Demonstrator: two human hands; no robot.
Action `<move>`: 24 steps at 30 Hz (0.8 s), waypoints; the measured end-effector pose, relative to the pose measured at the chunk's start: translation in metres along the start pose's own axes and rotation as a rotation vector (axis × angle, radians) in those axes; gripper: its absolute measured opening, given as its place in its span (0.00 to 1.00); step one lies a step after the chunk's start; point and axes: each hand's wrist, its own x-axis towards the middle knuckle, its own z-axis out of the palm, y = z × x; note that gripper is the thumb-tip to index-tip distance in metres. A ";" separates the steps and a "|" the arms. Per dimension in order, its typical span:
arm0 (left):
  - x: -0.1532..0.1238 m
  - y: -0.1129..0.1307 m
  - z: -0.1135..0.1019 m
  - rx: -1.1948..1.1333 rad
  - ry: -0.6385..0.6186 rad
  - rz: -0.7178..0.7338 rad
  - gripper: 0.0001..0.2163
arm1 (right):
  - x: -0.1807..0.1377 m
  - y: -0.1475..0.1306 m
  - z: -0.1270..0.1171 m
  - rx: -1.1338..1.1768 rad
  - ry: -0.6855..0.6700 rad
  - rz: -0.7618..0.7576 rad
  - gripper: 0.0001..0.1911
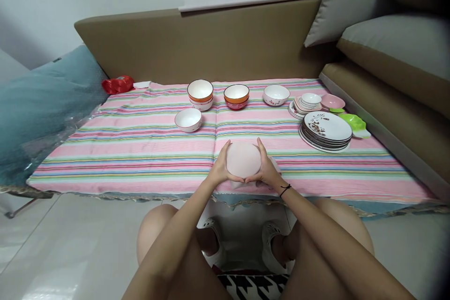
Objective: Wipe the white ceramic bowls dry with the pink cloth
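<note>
My left hand (221,165) and my right hand (265,166) are wrapped round the two sides of a pale pink bowl (243,160), above the front part of the striped cloth. Their thumbs meet along its near edge. Partly hidden behind my right hand is another pale item (275,164), whose kind I cannot make out. Beyond my hands, a white bowl (189,119) stands alone on the cloth. Farther back are a stack of bowls with an orange-banded one on top (200,91), a second orange and red stack (236,97), and a flowered white bowl (276,95).
Stacked plates (327,127) stand at the right, near small white dishes (311,99), a pink bowl (333,102) and a green dish (353,123). A red bundle (118,85) lies at the back left. A brown backrest (197,47) borders the striped cloth (140,150).
</note>
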 end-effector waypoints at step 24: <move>-0.002 -0.004 0.003 0.011 0.041 0.079 0.59 | 0.003 0.016 0.002 -0.044 0.016 -0.112 0.71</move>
